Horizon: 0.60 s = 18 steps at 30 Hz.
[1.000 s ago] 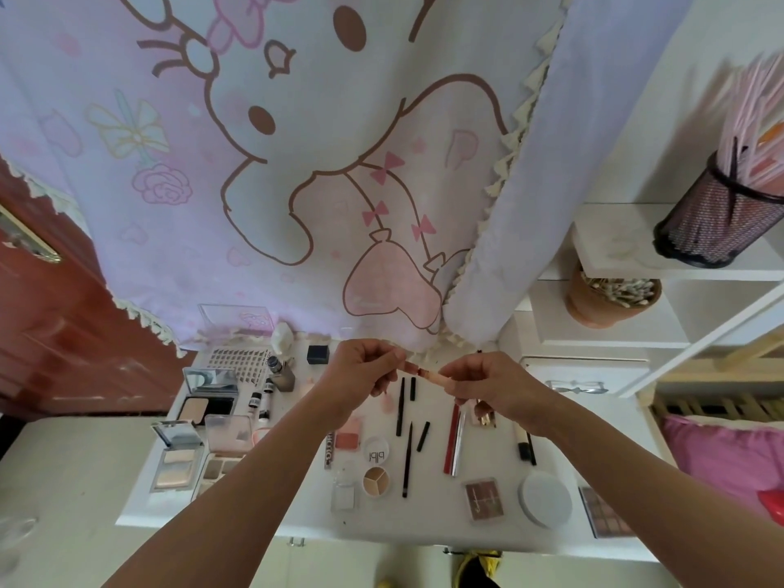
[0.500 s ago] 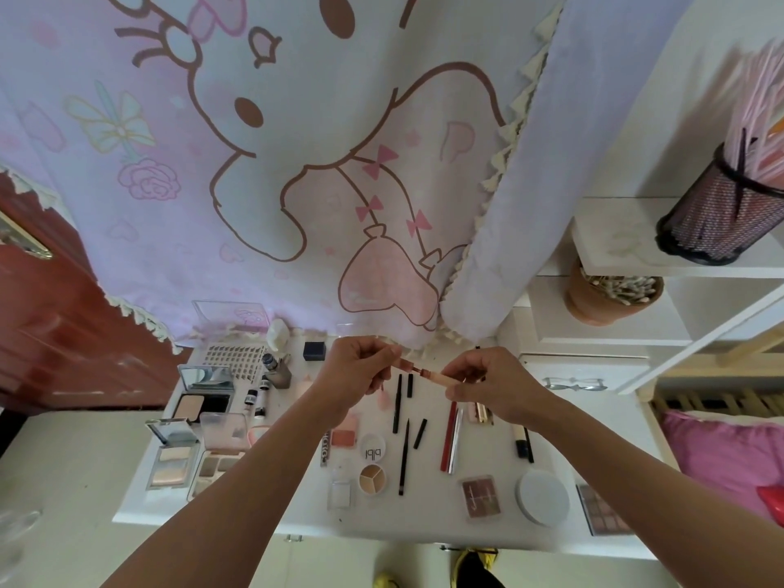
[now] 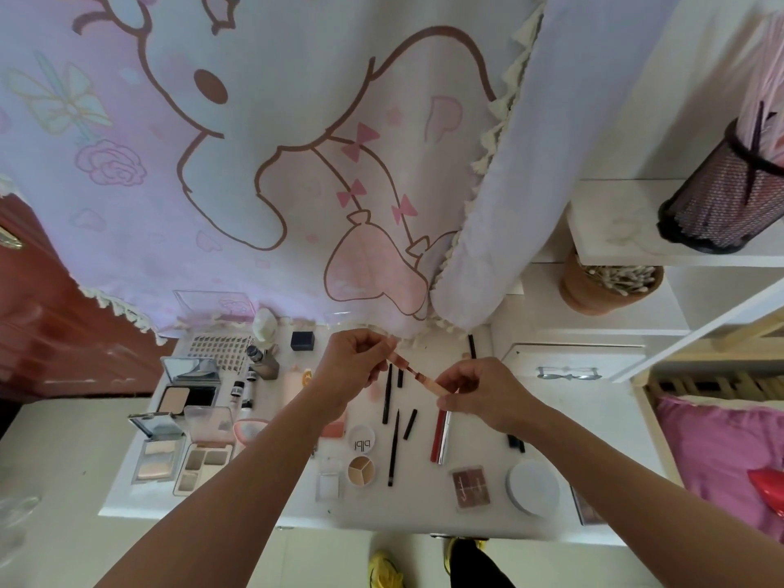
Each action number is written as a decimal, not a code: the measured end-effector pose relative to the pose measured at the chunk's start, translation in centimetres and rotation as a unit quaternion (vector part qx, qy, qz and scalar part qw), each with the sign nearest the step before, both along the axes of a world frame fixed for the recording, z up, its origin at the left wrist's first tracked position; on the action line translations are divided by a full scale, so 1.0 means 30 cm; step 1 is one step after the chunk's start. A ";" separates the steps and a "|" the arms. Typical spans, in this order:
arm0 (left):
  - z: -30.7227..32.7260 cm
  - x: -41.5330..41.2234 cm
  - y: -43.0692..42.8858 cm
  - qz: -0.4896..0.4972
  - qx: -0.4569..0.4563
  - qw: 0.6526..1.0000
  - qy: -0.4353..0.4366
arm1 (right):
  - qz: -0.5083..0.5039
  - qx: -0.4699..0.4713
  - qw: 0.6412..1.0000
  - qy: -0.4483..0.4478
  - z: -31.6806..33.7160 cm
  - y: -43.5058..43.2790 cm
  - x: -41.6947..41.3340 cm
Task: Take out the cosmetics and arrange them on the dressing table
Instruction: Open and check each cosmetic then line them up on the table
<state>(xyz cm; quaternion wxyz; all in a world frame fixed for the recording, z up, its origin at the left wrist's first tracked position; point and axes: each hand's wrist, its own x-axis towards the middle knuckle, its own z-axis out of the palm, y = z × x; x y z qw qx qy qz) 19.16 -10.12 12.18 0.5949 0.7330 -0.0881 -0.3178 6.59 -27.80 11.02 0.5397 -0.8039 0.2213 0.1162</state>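
Both hands are up over the centre of the table [image 3: 424, 509]. The left hand [image 3: 352, 367] pinches one end of a slim pink stick [image 3: 418, 374], and the right hand [image 3: 479, 392] pinches the other end. The stick is tilted, held in the air mid-frame, clear of the tabletop.

Risks as I read it:
- If this is a cap pull, a sudden release could jerk a hand into the curtain [image 3: 382, 269] just behind.
- If the stick is dropped, it lands on the black pencils [image 3: 387, 394] or the red tube [image 3: 438, 437] and scatters the row.
- The left forearm hangs over the lower-left compacts [image 3: 203, 456]; lowering it could shove them.
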 end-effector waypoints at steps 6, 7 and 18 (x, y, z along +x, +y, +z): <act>-0.066 0.011 -0.041 0.002 0.043 0.999 0.014 | -0.009 0.012 0.999 0.041 -0.099 -0.022 -0.016; -0.084 0.017 -0.048 0.007 0.050 0.999 0.019 | -0.014 0.011 0.999 0.050 -0.122 -0.029 -0.018; -0.313 -0.003 -0.055 0.023 0.217 0.976 0.012 | -0.047 -0.101 0.981 0.158 -0.379 -0.025 0.080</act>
